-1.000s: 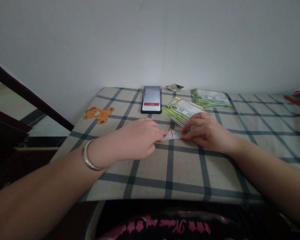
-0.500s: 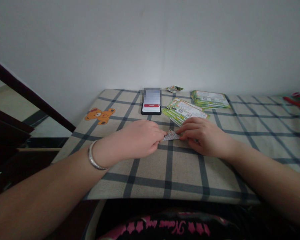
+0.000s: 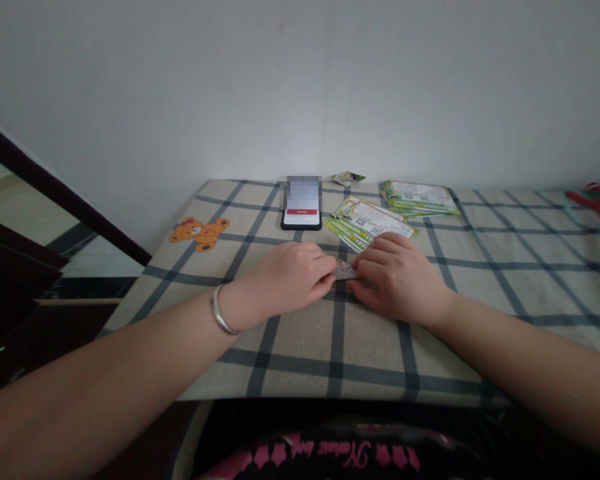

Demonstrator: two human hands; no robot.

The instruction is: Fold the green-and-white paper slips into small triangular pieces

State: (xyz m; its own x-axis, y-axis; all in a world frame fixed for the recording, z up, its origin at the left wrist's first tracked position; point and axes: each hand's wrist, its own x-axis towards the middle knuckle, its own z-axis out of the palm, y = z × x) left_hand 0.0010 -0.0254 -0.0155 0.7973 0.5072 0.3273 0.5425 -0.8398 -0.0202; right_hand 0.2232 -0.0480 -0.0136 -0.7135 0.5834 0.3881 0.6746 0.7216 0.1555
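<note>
A small folded piece of printed paper (image 3: pixel 345 270) lies on the checked tablecloth (image 3: pixel 370 340) between my hands. My left hand (image 3: pixel 289 278), with a silver bangle (image 3: pixel 219 311) on the wrist, pinches the paper's left end with closed fingers. From the other side, my right hand (image 3: pixel 396 275) presses curled fingers on the paper's right end. Most of the paper is hidden under the fingertips.
A black phone (image 3: pixel 302 205) with a lit screen lies just beyond the hands. To its right are two piles of green printed leaflets (image 3: pixel 367 223), (image 3: pixel 418 197) and a small folded scrap (image 3: pixel 347 177). A bear patch (image 3: pixel 199 233) marks the cloth at left. Red-green items (image 3: pixel 597 199) lie far right.
Both hands have drawn closer together over the paper, so less of it shows. The left forearm has slid forward onto the table.
</note>
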